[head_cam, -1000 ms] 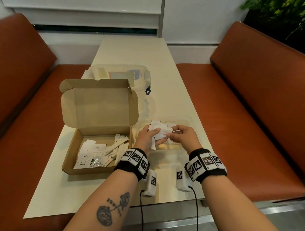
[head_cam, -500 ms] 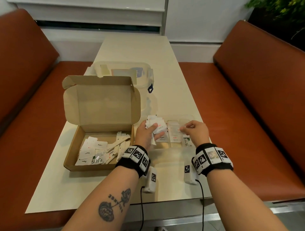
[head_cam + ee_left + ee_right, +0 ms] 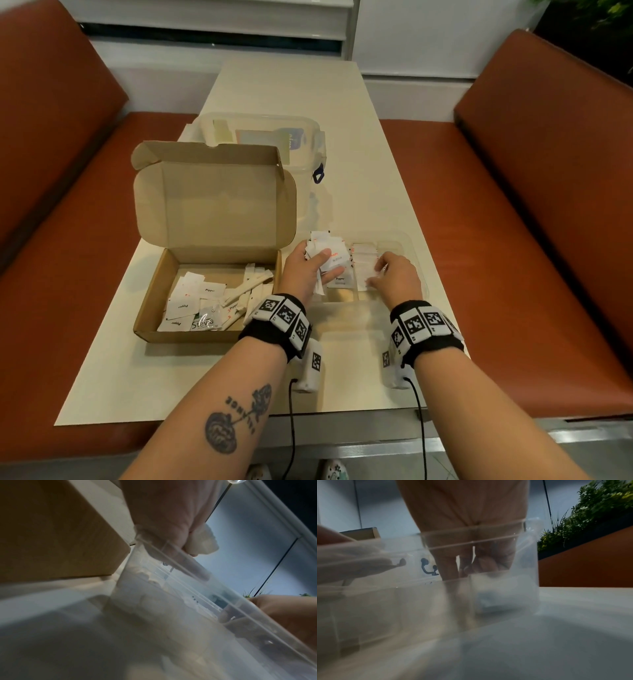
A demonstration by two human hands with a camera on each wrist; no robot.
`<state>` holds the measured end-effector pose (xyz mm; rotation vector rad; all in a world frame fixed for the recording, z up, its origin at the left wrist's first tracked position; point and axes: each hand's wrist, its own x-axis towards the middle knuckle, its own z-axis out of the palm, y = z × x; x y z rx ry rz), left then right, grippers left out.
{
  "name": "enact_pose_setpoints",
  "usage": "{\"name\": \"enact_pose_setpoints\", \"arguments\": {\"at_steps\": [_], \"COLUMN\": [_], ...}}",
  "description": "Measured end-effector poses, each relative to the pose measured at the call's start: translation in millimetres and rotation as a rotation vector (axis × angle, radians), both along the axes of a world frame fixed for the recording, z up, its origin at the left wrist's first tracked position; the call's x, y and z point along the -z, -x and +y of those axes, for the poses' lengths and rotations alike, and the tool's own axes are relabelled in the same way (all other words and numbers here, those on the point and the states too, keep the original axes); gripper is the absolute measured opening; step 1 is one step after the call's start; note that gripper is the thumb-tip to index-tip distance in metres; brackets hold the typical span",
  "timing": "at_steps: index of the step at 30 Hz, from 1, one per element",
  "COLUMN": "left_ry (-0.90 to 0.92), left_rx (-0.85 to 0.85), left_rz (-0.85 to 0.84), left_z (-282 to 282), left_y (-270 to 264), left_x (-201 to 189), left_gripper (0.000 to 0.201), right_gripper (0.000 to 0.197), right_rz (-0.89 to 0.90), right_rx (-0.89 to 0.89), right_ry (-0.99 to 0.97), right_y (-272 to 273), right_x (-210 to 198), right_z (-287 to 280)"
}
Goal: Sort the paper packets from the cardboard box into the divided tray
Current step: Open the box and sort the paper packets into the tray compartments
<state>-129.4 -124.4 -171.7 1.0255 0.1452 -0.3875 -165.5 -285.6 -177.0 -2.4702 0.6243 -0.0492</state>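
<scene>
The left hand holds a fanned stack of packets over the left end of the clear divided tray, thumb across the top and fingers curled beneath, so the stack sits at about one o'clock from the palm, its long sides running toward twelve. The right hand is down inside the tray at about three o'clock from that stack, fingers bent and tips low in a middle compartment; the right wrist view shows them curled against the tray's inner wall, but it is too blurred to tell whether they pinch a packet or have just let one go. The coming move, as I judge it, turns on that short gap: the right hand is nearer and need only swing toward nine o'clock to peel the next packet off the fan. White packets already lie flat in the tray's compartments, under and beside both hands. The open cardboard box lies at nine o'clock from the left hand, just beside the tray, with loose packets and long sticks left in it, its lid standing up at the far side. A clear lidded tub sits at twelve o'clock behind the box. The tray's low walls and dividers are what the fingers must clear; nothing else blocks the way.
</scene>
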Motion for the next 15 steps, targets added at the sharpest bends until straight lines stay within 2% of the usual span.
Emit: {"name": "enact_pose_setpoints", "arguments": {"at_steps": [3, 15], "left_ry": [-0.012, -0.072], "left_rx": [0.010, 0.010], "left_rz": [0.009, 0.019], "left_z": [0.0, -1.5], "left_y": [0.1, 3.7], "left_x": [-0.7, -7.6], "left_gripper": [0.018, 0.019], "right_gripper": [0.029, 0.024], "right_rz": [-0.009, 0.009], "right_rx": [0.003, -0.023], "right_ry": [-0.001, -0.022], "right_y": [0.7, -0.2], "right_x": [1.5, 2.3], "right_z": [0.5, 0.4]}}
